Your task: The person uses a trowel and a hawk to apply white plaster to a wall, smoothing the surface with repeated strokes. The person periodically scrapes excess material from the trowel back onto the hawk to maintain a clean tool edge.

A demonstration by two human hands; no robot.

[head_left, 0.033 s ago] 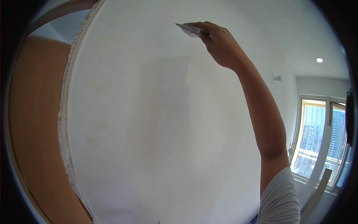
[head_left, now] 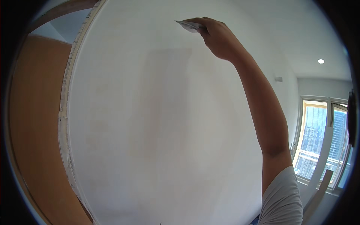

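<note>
A flat scraper blade [head_left: 187,25], pale and smeared, lies against the white wall [head_left: 157,123] near the top of the view, its edge pointing left. The right hand [head_left: 217,37] is closed around the scraper's handle end, fingers curled over it and knuckles turned up, so only the blade shows past the fist. The right arm runs bare and nearly straight from the white sleeve [head_left: 281,198] at the lower right up to the wrist, raised high overhead. A rough plastered edge [head_left: 64,123] borders the wall on the left, beside an orange-brown panel [head_left: 33,131]. A window [head_left: 318,138] sits at the far right, with a ceiling light [head_left: 321,61] above. The left hand is out of sight.
</note>
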